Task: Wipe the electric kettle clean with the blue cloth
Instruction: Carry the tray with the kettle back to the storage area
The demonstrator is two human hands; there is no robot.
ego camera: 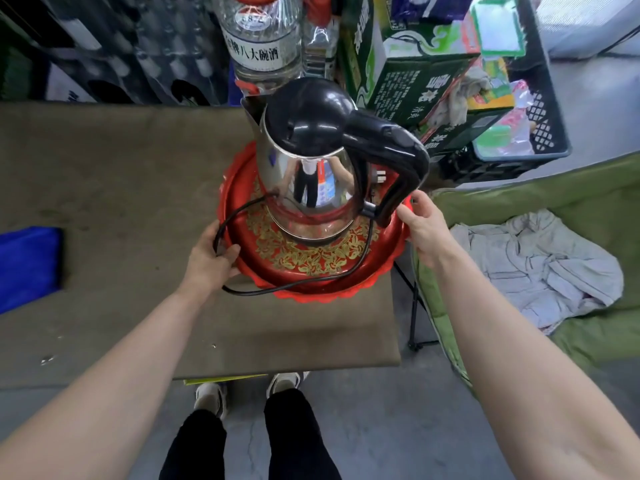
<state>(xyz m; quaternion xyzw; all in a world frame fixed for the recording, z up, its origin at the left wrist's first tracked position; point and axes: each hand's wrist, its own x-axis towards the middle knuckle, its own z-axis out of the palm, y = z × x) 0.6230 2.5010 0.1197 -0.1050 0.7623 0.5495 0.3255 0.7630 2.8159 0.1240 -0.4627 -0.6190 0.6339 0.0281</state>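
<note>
A shiny steel electric kettle (311, 181) with a black lid and black handle stands on a red tray (377, 268) with gold flowers, on the brown-covered table (114, 188). Its black cord (294, 287) loops over the tray's front rim. My left hand (211, 252) grips the tray's left rim, over the cord. My right hand (424, 223) holds the tray's right rim, just below the kettle's handle. The blue cloth (29, 266) lies folded at the table's far left, away from both hands.
A large clear bottle (263, 36) and green cartons (415, 81) stand behind the kettle. A dark crate (540, 98) of packages sits at right. A green chair (519, 216) with a grey garment (554, 268) is beside the table's right edge.
</note>
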